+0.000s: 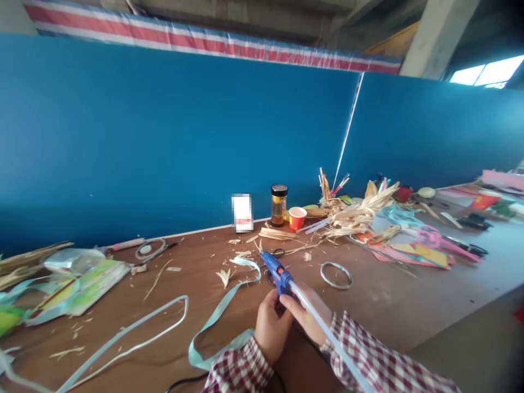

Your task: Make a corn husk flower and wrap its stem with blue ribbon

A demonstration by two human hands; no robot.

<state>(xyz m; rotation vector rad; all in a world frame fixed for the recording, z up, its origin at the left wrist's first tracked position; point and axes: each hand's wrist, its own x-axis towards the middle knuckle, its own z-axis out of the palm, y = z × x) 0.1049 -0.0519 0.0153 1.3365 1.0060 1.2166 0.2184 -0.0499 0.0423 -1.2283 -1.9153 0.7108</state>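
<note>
My left hand (pixel 271 326) is wrapped round the grip of a blue glue gun (pixel 277 271), whose nozzle points away over the brown table (pixel 388 295). My right hand (pixel 308 315) pinches a long clear glue stick (pixel 327 332) that runs from the back of the gun toward me across my checked sleeve. A light blue ribbon (pixel 223 311) lies curled just left of my hands. Black scissors (pixel 278 253) lie just beyond the gun's tip.
A wire ring (pixel 336 274) lies right of the gun. Behind stand a dark-lidded jar (pixel 279 205), a red paper cup (pixel 297 218) and a heap of dried husks (pixel 356 215). Coloured paper and pink scissors (pixel 434 238) sit at the right. Plastic packets (pixel 77 281) lie left. A blue wall backs the table.
</note>
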